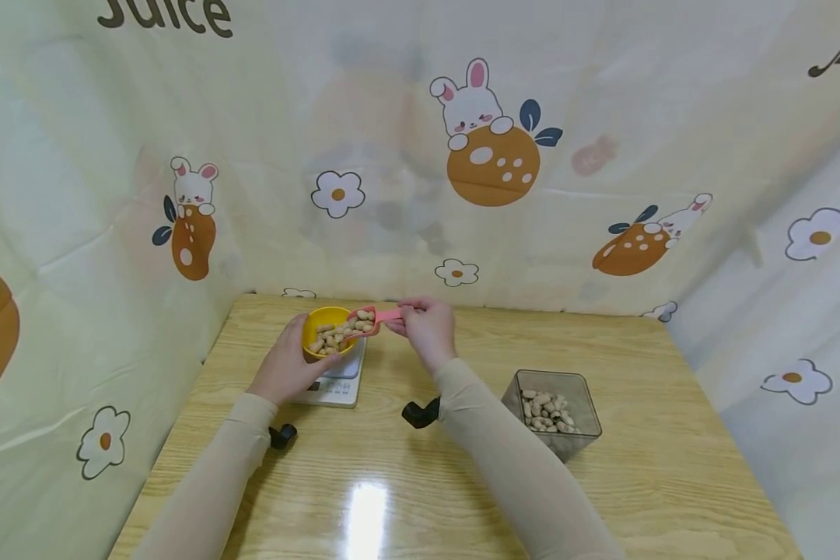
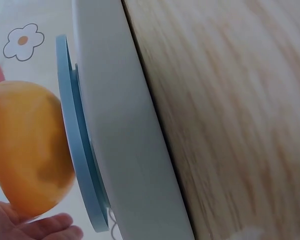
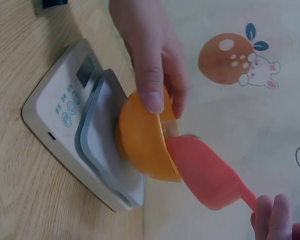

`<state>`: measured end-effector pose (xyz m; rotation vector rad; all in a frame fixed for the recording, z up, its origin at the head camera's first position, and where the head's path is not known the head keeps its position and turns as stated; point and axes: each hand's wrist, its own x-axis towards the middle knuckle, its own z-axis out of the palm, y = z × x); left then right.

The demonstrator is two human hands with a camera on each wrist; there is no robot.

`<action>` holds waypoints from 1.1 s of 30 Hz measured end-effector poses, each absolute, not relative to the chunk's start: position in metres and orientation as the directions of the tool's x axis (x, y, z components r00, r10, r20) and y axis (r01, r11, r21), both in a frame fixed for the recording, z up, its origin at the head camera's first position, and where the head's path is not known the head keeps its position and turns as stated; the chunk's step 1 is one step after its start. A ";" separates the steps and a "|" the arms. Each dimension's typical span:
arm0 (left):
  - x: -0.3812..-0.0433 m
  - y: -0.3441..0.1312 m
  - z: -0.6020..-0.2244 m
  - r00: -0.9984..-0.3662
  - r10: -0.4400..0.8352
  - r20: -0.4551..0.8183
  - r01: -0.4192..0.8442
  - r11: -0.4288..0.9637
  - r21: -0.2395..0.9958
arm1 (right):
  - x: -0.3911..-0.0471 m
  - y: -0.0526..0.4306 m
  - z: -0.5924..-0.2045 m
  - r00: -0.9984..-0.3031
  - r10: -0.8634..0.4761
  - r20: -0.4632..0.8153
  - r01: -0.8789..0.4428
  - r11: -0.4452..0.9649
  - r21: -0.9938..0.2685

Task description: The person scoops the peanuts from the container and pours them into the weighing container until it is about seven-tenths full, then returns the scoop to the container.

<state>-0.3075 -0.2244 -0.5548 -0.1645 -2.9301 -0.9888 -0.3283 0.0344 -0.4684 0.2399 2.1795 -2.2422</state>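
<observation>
My left hand (image 1: 287,365) grips a yellow bowl (image 3: 145,140) from its side, thumb over the near wall and fingers around the far side. Peanuts in their shells (image 1: 330,339) lie in the bowl. Beneath it is a white kitchen scale (image 3: 65,107) with a grey-blue platform (image 2: 80,145). The right hand (image 1: 428,330) pinches the handle of a pink scoop (image 3: 205,170), which also carries peanuts. Its front lip reaches over the bowl's right rim, and peanuts run from scoop to bowl in the head view.
Right of my right forearm stands a clear grey square container (image 1: 577,389) with more peanuts (image 1: 547,412) inside. The wooden table (image 1: 420,482) meets a printed curtain (image 1: 392,233) at its back edge. Black wrist mounts (image 1: 420,413) hang by both wrists.
</observation>
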 end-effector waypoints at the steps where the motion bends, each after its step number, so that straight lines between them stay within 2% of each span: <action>1: -0.308 -0.225 -0.555 -0.993 0.086 0.078 0.116 0.789 0.603 | -0.328 0.033 -0.468 -0.990 0.101 -0.098 0.096 -0.018 -0.995; 19: -0.308 -0.225 -0.554 -0.993 0.091 0.072 0.116 0.778 0.618 | -0.315 0.019 -0.463 -0.989 0.012 0.146 -0.142 0.151 -0.978; 33: -0.306 -0.225 -0.553 -0.992 0.094 0.082 0.125 0.779 0.614 | -0.310 0.022 -0.465 -0.989 0.016 0.144 -0.140 0.166 -0.976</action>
